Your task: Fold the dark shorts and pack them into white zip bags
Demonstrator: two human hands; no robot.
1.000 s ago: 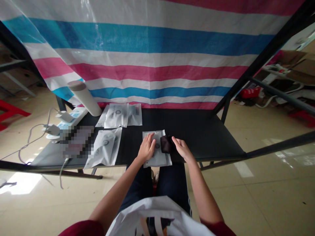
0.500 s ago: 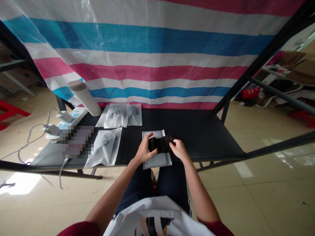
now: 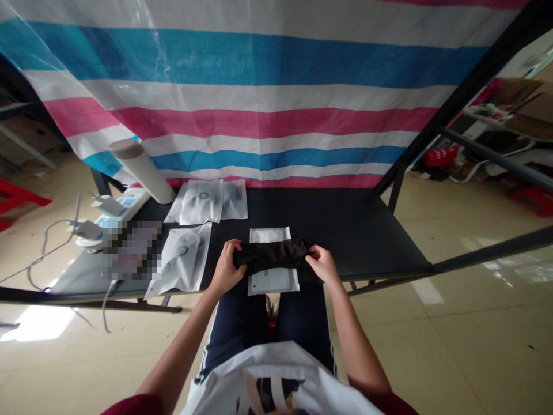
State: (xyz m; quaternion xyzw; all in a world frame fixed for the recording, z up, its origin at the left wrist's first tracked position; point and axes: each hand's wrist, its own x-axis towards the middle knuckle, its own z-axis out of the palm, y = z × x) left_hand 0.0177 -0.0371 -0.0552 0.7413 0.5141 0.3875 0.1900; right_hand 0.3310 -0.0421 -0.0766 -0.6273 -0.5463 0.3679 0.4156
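Observation:
A long black cloth pouch (image 3: 273,255), soft and wrinkled, stretches between my two hands above the desk's front edge. My left hand (image 3: 228,266) is closed around its left end. At the other end, my right hand (image 3: 322,262) pinches the fabric between thumb and fingers. Under the pouch lies a flat translucent white plastic bag (image 3: 273,282), its front edge reaching over the desk's edge; the pouch covers its middle. Whether anything is inside the pouch I cannot tell.
Filled white plastic bags (image 3: 181,256) lie on the black desk (image 3: 345,230) to the left, with several more behind. A white bottle (image 3: 144,173), a power strip (image 3: 125,210) with plugs and a blurred-out device (image 3: 133,248) stand further left. A striped sheet (image 3: 259,115) hangs behind.
My left hand has moved left, and the black pouch now spans a greater length between my hands. My right hand has shifted slightly right. The view has tilted a little.

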